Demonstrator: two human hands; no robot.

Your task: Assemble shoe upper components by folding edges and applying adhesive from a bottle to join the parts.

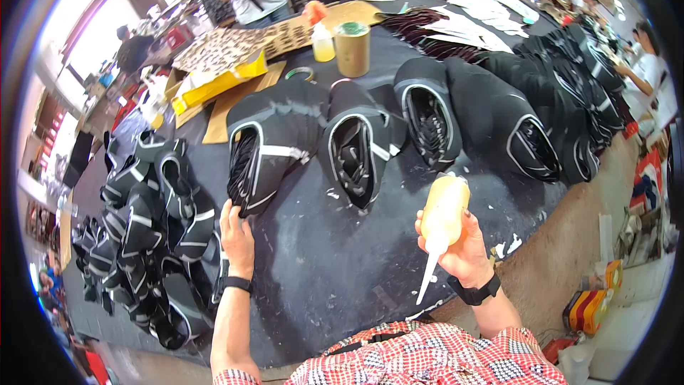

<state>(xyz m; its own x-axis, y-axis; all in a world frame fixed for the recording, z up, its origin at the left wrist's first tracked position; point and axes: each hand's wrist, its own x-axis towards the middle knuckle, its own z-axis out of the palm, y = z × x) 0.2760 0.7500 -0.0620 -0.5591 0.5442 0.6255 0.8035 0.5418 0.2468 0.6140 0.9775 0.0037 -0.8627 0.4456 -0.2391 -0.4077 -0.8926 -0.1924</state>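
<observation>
My right hand (467,253) is closed around a yellowish squeeze bottle (447,203), whose long white nozzle tilts down toward the table's near edge. My left hand (237,239) reaches forward with its fingers stretched out, the tips at the lower end of a nested stack of black shoe uppers (274,153). I cannot tell whether they press on it. To its right lie more nested stacks of black uppers (354,157) with grey-edged openings. Beside my left forearm is a loose heap of black uppers (142,221) with light stripes.
The dark table (306,264) carries white scraps and smears. Farther back stand a brown tub (353,53), a second yellow bottle (323,44), a roll of tape (299,73) and a yellow-sided box (224,82) under leopard-print sheets. People work at the far side and right.
</observation>
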